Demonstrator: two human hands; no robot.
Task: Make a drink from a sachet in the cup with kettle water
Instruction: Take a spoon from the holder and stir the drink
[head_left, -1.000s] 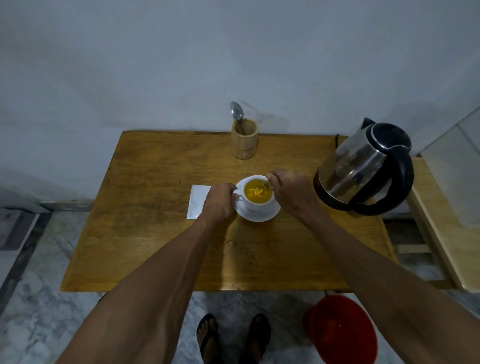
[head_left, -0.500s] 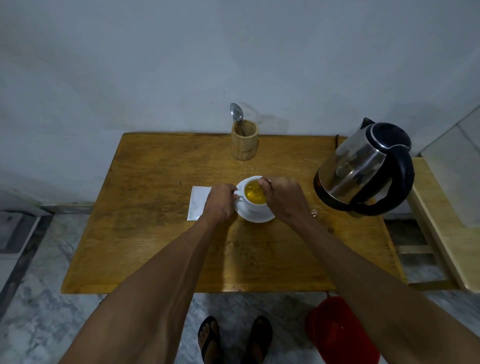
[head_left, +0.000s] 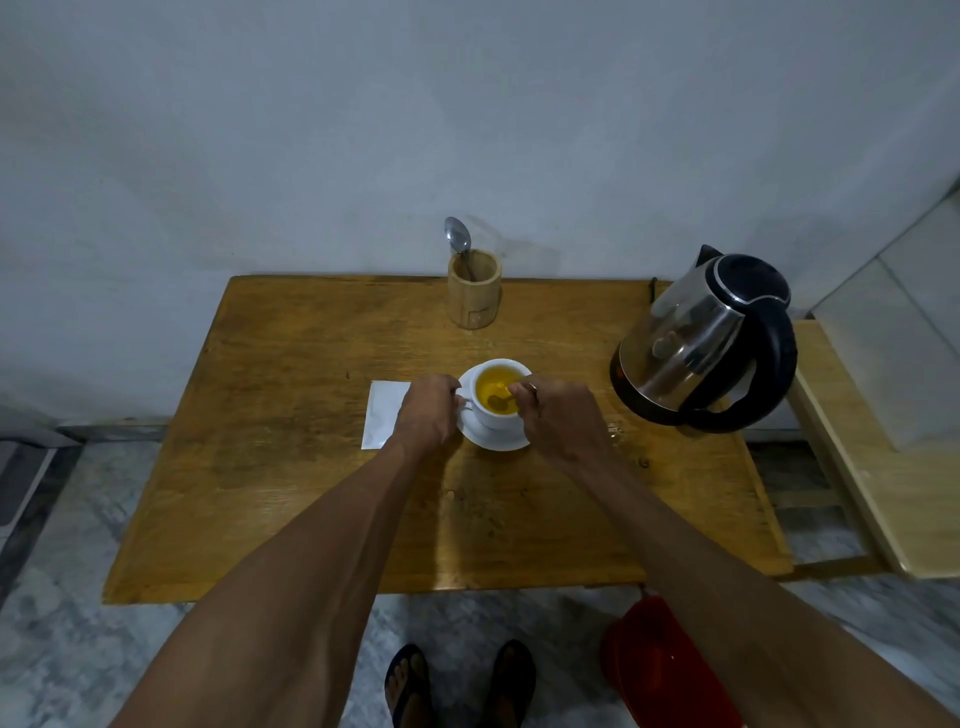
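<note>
The white cup (head_left: 500, 395), full of yellow drink, sits on its saucer (head_left: 493, 440) mid-table (head_left: 291, 467). The left hand (head_left: 427, 413) grips its handle; the right hand (head_left: 558, 418) pinches a stirring spoon (head_left: 501, 400). The white sachet (head_left: 383, 413) lies left, the kettle (head_left: 704, 338) right. No writing is legible.

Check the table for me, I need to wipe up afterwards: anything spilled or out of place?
Yes: small wet drops glint on the wooden table at, between the cup and the kettle, probably splashed water. The white sachet lies flat beside the left hand. Nothing else stands out.
</note>
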